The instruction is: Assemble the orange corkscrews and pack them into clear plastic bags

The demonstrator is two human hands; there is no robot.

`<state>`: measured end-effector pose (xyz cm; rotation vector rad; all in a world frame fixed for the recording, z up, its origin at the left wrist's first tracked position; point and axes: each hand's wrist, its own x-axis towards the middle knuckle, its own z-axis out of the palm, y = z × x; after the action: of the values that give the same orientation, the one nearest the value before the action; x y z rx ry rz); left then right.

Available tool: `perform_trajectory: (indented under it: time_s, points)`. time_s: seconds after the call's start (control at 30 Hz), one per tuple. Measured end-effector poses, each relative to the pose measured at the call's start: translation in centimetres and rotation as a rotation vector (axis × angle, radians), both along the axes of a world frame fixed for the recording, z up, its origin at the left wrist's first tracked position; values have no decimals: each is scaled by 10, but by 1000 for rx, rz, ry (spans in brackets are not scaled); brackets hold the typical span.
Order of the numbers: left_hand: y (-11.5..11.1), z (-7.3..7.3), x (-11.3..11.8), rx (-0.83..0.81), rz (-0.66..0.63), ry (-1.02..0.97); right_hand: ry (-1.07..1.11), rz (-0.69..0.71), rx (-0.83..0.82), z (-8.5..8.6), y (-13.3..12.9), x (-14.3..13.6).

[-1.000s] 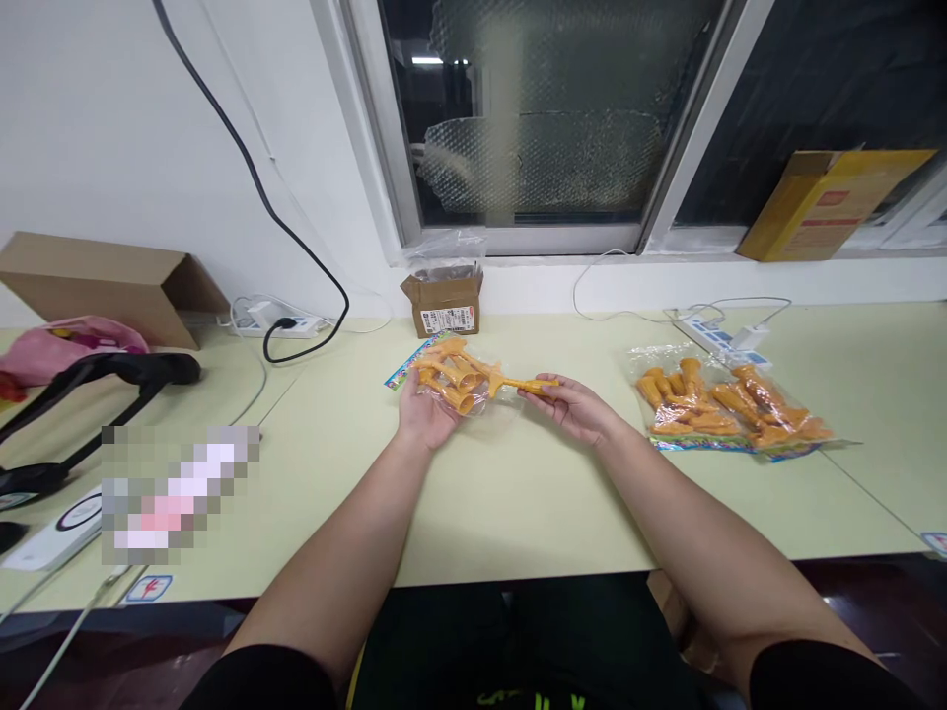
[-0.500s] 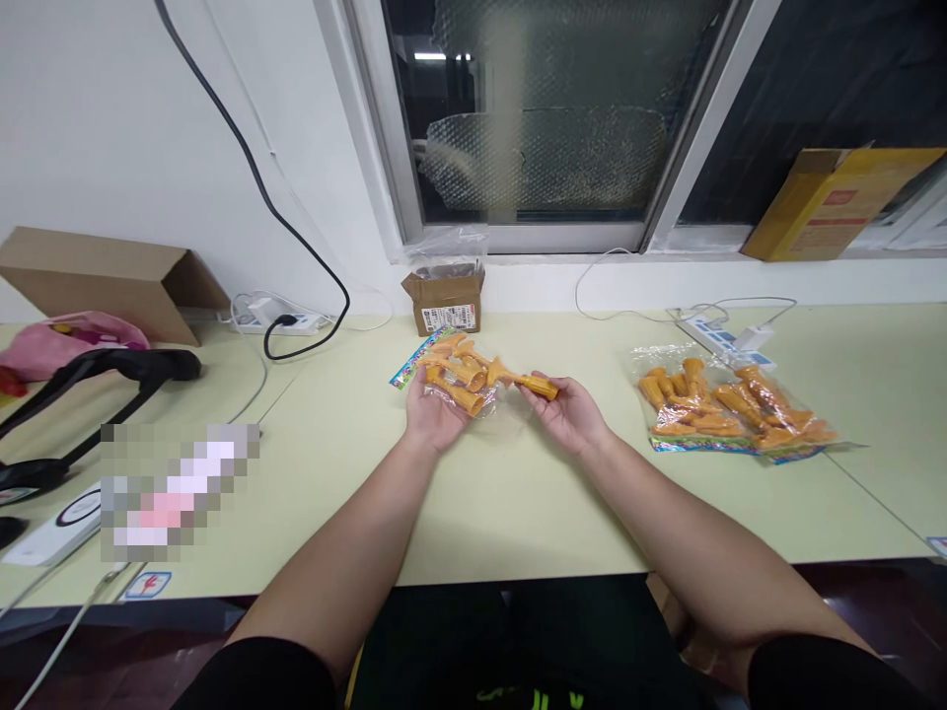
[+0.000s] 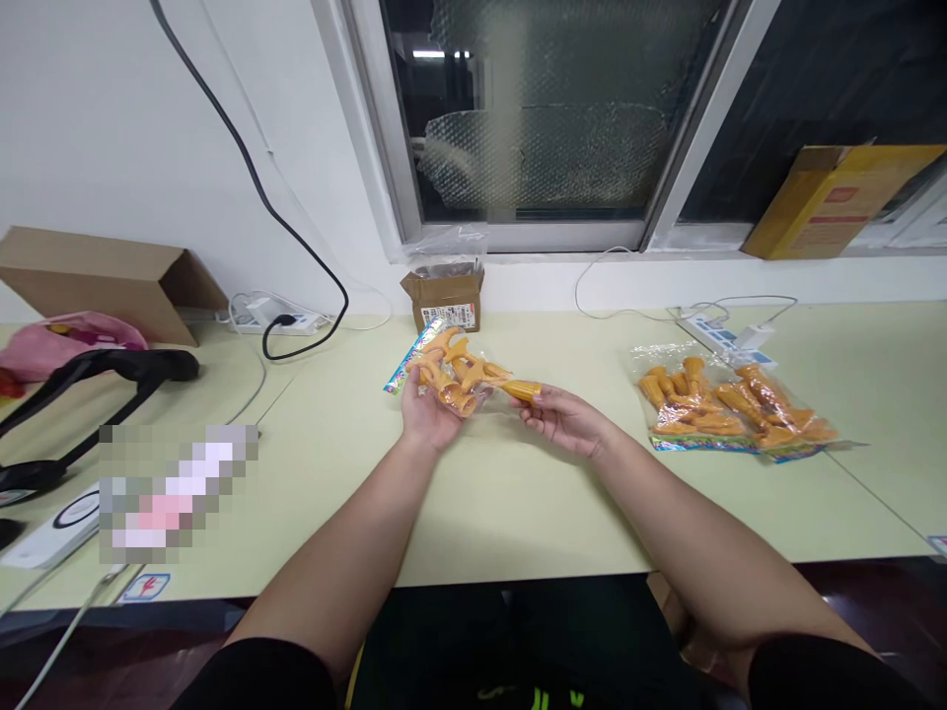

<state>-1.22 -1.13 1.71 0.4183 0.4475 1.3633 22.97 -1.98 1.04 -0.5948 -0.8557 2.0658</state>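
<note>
A clear plastic bag of orange plastic toys with a colourful header card rests in my left hand, whose fingers curl around its left side. Pinched in my right hand is the ridged handle of one orange toy; its forked end reaches into the right side of the bag, among the others. What exactly the toys represent I cannot make out. Both hands are just above the table, close together.
Filled bags of similar orange toys lie at the right. A small cardboard box stands against the wall. Power strips and cables lie along the back. At left are a black strap frame, a pink pouch and a large carton.
My right hand has moved left, bringing the orange toy's forked end into the bag. The bag has tilted slightly and the toys inside have shifted.
</note>
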Motion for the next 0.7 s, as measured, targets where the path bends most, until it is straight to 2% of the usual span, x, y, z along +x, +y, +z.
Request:
perform_trajectory:
  time_s: [0.13, 0.27, 0.43, 0.6, 0.7]
  points:
    - [-1, 2, 0, -34, -65, 7, 36, 91, 12, -5, 5, 7]
    - [0, 1, 0, -43, -69, 4, 102, 8, 20, -5, 6, 3]
    - [1, 1, -1, -54, -47, 40, 78, -69, 10, 0, 1, -3]
    - [1, 1, 0, -23, -38, 51, 78, -171, -103, 4, 3, -4]
    - [0, 1, 3, -21, -31, 68, 106, -176, -166, 6, 3, -6]
